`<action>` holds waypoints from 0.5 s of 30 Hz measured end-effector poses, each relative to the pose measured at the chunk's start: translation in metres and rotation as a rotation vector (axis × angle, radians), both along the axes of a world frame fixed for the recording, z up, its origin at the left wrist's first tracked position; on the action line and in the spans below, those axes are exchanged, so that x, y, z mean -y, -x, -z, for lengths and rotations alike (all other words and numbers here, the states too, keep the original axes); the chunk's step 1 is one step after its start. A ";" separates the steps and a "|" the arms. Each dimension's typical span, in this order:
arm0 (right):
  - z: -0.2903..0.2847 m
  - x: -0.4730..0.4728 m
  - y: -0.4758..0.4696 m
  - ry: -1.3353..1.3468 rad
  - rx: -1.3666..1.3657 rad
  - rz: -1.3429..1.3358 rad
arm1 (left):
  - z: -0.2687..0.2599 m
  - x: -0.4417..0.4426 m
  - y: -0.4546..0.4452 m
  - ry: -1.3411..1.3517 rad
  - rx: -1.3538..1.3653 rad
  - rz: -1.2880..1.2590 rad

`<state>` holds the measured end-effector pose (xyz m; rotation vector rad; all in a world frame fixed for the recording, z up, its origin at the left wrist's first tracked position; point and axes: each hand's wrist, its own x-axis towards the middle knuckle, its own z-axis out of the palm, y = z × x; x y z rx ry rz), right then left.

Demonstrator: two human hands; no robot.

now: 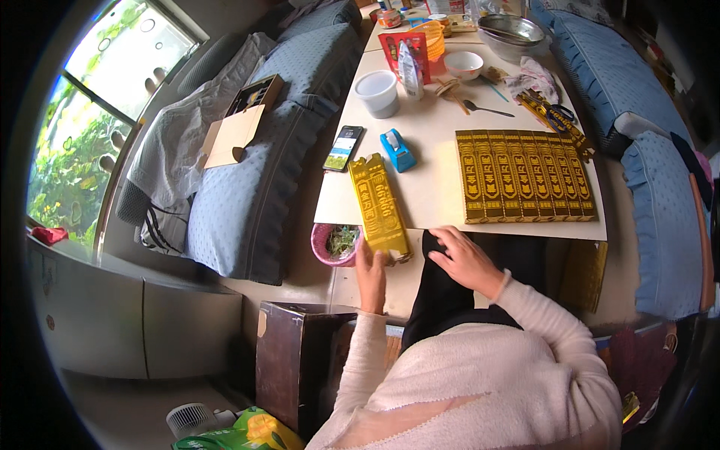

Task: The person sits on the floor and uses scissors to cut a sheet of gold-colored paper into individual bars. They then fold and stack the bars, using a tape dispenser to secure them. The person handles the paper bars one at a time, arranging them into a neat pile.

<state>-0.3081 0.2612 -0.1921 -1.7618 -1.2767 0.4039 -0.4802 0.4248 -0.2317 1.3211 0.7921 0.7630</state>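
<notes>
My left hand (371, 277) grips the lower end of a flat gold printed cardboard piece (381, 208), which reaches over the table's near edge. My right hand (462, 257) is held over my lap near that edge, fingers apart, with nothing in it. To the right on the table, several long gold-and-brown printed boxes (526, 177) stand side by side in a block. A blue tape dispenser (398, 151) is just beyond the gold piece, and a smartphone (343, 148) lies to its left.
A pink basket (320, 245) with scraps stands below the table's near left edge. Farther back are a lidded plastic tub (377, 94), a red pouch (388, 49), a white bowl (463, 64), a spoon (488, 109) and scissors (557, 119) on gold strips. Blue-covered sofas (242, 185) flank the table.
</notes>
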 end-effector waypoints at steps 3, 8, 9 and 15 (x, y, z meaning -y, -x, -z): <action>0.010 -0.053 0.005 0.065 0.095 0.032 | 0.028 -0.001 -0.008 -0.123 0.024 0.044; 0.017 -0.088 0.010 0.149 -0.044 0.108 | -0.012 0.011 -0.020 -0.098 0.010 0.089; 0.017 -0.088 0.011 0.155 -0.058 0.121 | -0.006 0.009 -0.019 -0.169 -0.029 0.089; 0.037 -0.095 -0.001 0.048 -0.138 0.183 | 0.013 0.003 -0.021 -0.195 -0.004 0.135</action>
